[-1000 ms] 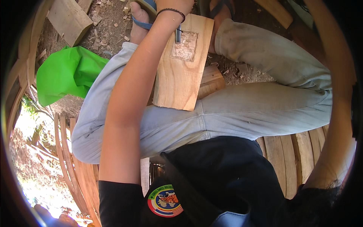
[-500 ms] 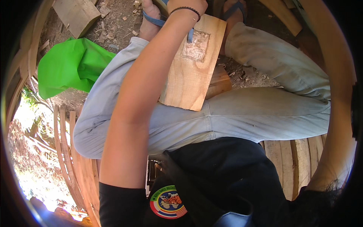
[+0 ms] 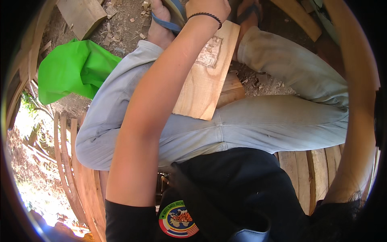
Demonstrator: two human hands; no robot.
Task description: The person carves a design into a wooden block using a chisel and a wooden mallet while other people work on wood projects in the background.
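A pale wooden board (image 3: 197, 94) lies slanted between my legs, its near end against my thigh. Cut into its upper part is a shallow, rough rectangular recess (image 3: 210, 53). My left hand (image 3: 209, 7) is closed in a fist above the board's far end, with a dark braided bracelet (image 3: 205, 16) at the wrist. The narrow blue blade of a chisel showed below this fist a moment ago; now my hand and forearm hide it. My right forearm (image 3: 360, 80) runs up the right side, and its hand is beyond the picture.
Bright green fabric (image 3: 78, 74) lies left of my knee. A wood offcut (image 3: 82, 16) and scattered shavings are on the dirt ground. Another wood piece (image 3: 231, 88) sits under the board. My sandalled foot (image 3: 161, 24) is beside the board's far end. Wooden slats (image 3: 300, 173) are beneath me.
My left hand has shifted slightly to the right, and the blue chisel blade over the recess has gone out of sight. The board has moved slightly left.
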